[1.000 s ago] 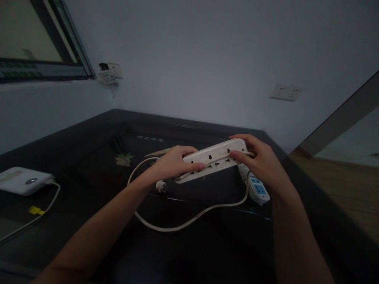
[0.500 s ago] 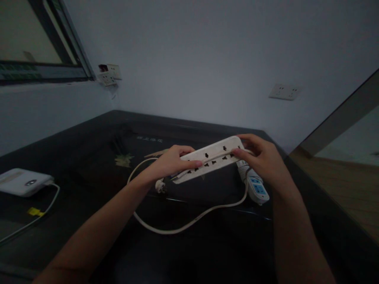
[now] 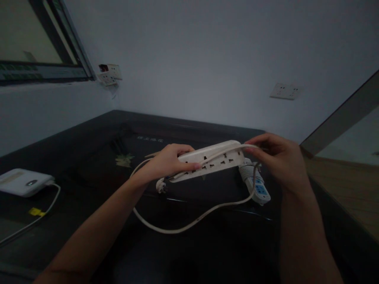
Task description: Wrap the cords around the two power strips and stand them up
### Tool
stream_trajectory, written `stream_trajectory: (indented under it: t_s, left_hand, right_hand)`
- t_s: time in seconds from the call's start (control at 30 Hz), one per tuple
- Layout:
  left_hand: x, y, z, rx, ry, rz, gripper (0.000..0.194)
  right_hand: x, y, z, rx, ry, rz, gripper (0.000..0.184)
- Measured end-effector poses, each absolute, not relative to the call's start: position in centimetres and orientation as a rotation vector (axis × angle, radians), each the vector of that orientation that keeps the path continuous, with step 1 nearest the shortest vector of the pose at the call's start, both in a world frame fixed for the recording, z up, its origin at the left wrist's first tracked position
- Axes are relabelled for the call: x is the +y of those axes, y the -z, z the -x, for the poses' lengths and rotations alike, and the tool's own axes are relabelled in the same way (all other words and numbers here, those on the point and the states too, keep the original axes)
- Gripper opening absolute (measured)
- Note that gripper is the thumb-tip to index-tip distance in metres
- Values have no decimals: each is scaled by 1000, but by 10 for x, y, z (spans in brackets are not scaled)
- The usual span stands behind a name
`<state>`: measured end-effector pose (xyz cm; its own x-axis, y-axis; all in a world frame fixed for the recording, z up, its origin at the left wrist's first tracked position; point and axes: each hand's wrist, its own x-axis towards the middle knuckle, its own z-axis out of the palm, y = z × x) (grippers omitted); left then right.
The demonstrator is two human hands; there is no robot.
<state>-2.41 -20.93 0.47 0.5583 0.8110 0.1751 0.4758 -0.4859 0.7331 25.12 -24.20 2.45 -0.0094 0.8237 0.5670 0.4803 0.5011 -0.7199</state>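
Note:
A white power strip (image 3: 220,159) is held tilted above the dark table, its socket face toward me. My left hand (image 3: 174,161) is closed round the strip's left end, thumb pressing the cord against the face. My right hand (image 3: 271,156) pinches the white power cord (image 3: 180,230) just past the strip's right end, clear of the strip. From that pinch the cord drops in a wide loop over the table and runs back behind my left wrist. Its plug (image 3: 160,185) shows below my left hand.
A second power strip with blue sockets (image 3: 258,191), its cord wound round it, lies under my right hand. A white box-like device (image 3: 25,182) with a cable sits at the left of the black tabletop (image 3: 97,134). Wall outlets (image 3: 284,91) are on the wall behind.
My right hand has let go of the strip's right end and moved right, drawing the cord out past it. The strip has tipped slightly; my left hand keeps its hold.

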Motion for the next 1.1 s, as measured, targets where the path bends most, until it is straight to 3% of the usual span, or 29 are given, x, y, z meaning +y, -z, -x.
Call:
stream_trajectory:
  t_s: [0.33,0.73,0.97,1.1]
  left_hand:
    - [-241,-19,11,753,-524,-2181,34]
    - [-262,-28,8,765,-648,-2164,34]
    - [-255,-26,7,788,-712,-2053,33]
    - [-249,-25,9,799,-697,-2000,33]
  right_hand:
    - [-234,-21,-252,-1488,-763,942,15]
    - [-231,3,-201,-1683,-1114,780,48]
    - [-234,-4,-205,-1574,-988,878,42]
    - [-236,-14,-231,-1467,-762,915,23]
